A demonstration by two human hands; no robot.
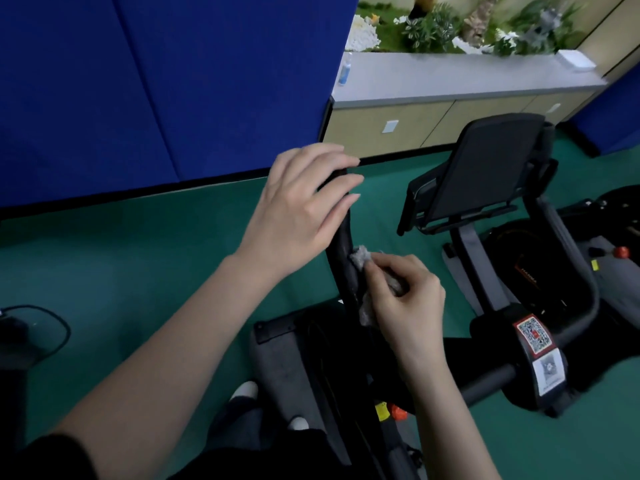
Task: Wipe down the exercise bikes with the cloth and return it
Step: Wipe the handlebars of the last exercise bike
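A black exercise bike (294, 358) stands right below me, its curved handlebar (341, 244) rising between my hands. My right hand (405, 299) grips a crumpled grey cloth (362, 259) and presses it against the handlebar's right side. Over the top end of the same bar is my left hand (301, 209), its fingers fairly straight; whether it touches the bar I cannot tell. A second black bike (485, 174) with a dark console screen stands to the right.
Blue partition panels (156, 81) close off the back left. A low cabinet with a grey top (450, 81), plants and a small bottle (345, 69) runs along the back. Green floor (138, 254) lies to the left, with a black cable (52, 320) at the far left.
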